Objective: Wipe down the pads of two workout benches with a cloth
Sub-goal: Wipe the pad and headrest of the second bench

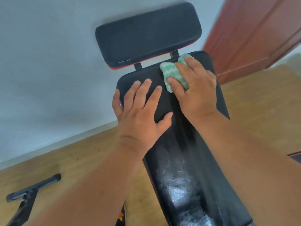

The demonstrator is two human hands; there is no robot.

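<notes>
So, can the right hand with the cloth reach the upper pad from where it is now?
Probably yes. The right hand presses the cloth at the long pad's far end, just below the upper pad, with only a narrow gap between.

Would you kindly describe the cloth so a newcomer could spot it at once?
Find the long black bench pad running up the middle of the view. At its far end, just below the separate head pad, the right hand presses down a folded cloth. It alone is green with white zigzags.
</notes>
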